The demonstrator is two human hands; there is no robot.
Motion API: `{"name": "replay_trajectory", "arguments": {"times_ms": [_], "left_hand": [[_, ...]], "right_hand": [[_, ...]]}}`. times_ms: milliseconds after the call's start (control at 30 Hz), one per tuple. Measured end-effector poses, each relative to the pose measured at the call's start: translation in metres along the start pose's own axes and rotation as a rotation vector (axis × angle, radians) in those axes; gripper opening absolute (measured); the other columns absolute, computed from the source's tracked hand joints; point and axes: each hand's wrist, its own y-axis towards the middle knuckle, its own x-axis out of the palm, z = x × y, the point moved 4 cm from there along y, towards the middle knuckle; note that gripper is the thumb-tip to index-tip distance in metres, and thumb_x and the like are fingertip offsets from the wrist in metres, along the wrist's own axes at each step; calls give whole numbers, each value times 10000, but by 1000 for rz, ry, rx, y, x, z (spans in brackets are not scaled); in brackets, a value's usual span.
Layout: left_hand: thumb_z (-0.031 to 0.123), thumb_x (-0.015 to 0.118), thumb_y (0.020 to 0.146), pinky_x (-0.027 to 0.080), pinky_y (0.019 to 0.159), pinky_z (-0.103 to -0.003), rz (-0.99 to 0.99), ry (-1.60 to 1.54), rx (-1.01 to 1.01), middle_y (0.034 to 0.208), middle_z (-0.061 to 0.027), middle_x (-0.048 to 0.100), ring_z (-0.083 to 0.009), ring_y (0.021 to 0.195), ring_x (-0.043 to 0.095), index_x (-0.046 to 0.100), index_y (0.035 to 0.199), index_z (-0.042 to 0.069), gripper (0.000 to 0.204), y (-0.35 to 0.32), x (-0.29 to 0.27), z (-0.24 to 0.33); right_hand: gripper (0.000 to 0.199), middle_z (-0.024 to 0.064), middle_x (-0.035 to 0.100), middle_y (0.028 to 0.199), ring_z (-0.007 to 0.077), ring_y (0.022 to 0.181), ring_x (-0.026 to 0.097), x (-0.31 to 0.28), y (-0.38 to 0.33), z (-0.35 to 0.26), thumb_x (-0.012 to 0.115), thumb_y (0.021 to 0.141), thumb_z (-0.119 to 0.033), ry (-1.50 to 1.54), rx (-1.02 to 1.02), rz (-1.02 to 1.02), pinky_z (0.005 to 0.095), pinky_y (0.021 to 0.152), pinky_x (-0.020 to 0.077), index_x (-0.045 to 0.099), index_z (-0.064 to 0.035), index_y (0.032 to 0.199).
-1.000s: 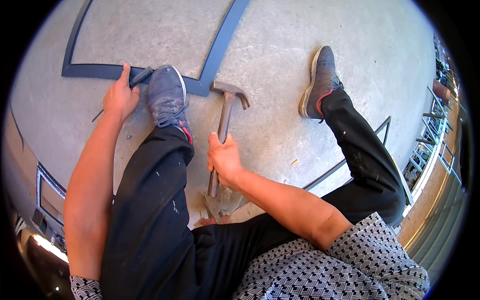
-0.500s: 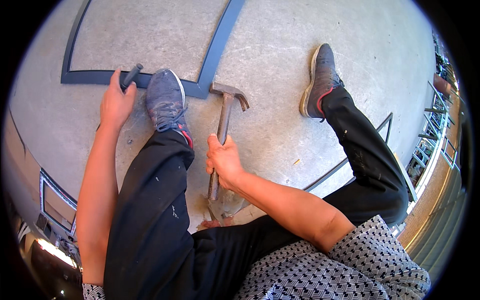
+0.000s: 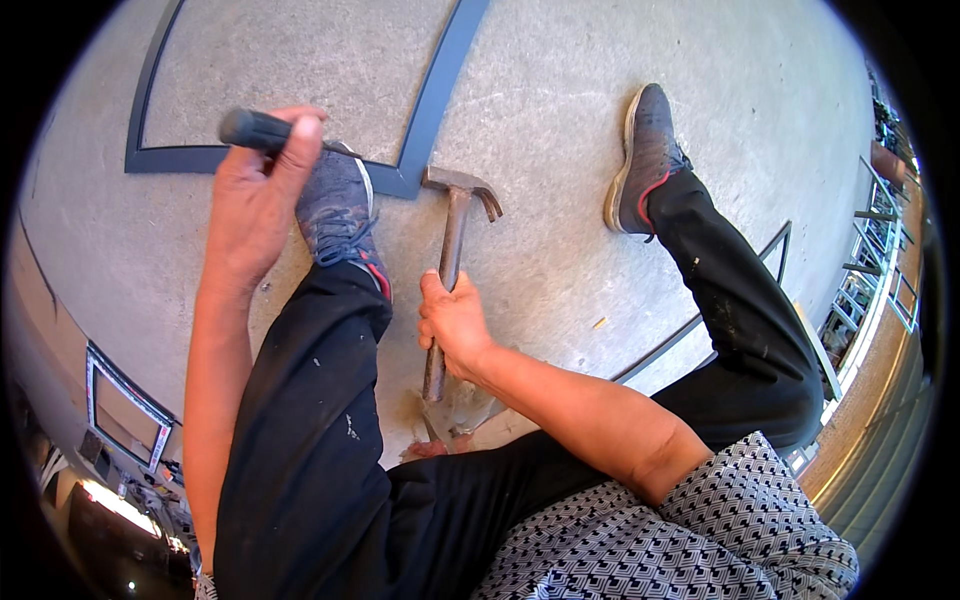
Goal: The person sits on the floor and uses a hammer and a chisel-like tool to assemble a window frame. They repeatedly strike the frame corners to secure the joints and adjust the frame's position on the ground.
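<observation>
A screwdriver (image 3: 256, 130) with a thick black handle is gripped in my left hand (image 3: 247, 215), fingers closed round it. Its handle end points left, and a thin dark shaft shows toward the right, over my left shoe (image 3: 335, 205). My right hand (image 3: 456, 322) is wrapped round the wooden handle of a claw hammer (image 3: 456, 235). The hammer's head lies at the far end, claw to the right, beside the corner of a dark grey metal frame (image 3: 428, 108). That frame rests on the concrete floor, and my left shoe covers part of its near bar.
My right shoe (image 3: 650, 160) stands farther right on the floor (image 3: 540, 130). A dark bar (image 3: 660, 348) passes by my right leg. Metal frames (image 3: 868, 245) are stacked at the right edge. Another small frame (image 3: 128, 410) lies at the lower left.
My left hand has lifted and shifted slightly right, turning the screwdriver so that its handle end now points left. My right hand and the hammer have hardly moved.
</observation>
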Motion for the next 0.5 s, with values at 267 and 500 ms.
{"name": "replay_trajectory", "arguments": {"times_ms": [267, 500], "left_hand": [[313, 715, 1031, 478, 771, -246, -102, -81, -70, 916, 39, 634, -57, 841, 547, 726, 1126, 48, 282, -17, 30, -35], [283, 722, 1026, 487, 753, -250, -113, -33, -54, 915, 29, 641, -62, 821, 553, 719, 1133, 57, 249, -18, 36, -42]], "right_hand": [[262, 5, 438, 682, 117, 475, 411, -2, 1, 2, 586, 1072, -308, -9, -10, -2, 319, 433, 404, 412, -137, 977], [260, 3, 436, 678, 116, 472, 406, -2, 2, 3, 583, 1068, -308, 0, -14, -7, 322, 433, 398, 410, -140, 971]]}}
